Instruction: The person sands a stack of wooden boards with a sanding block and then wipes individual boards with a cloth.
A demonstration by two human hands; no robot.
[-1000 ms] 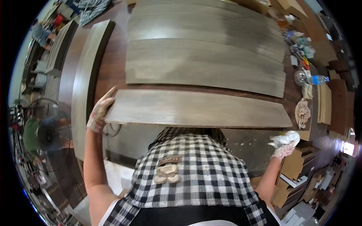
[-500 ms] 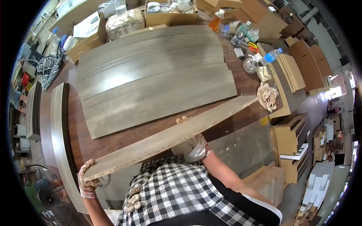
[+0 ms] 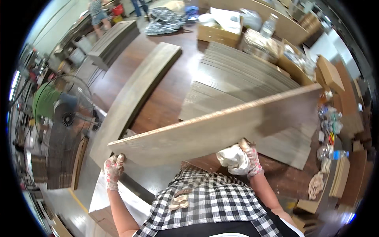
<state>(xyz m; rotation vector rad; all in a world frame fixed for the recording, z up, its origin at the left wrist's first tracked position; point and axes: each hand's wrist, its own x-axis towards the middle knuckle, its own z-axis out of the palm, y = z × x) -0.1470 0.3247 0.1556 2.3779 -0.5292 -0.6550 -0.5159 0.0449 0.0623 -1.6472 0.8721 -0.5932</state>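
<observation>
Left hand grips the long grey plank's end. My right hand, clutching a white cloth, presses its lower edge

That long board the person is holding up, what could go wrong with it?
The long board is tilted, gripped by the left hand at one corner and the right hand, which also holds a white cloth; it might slip. Its far end could knock the bottles at the table edge.
</observation>
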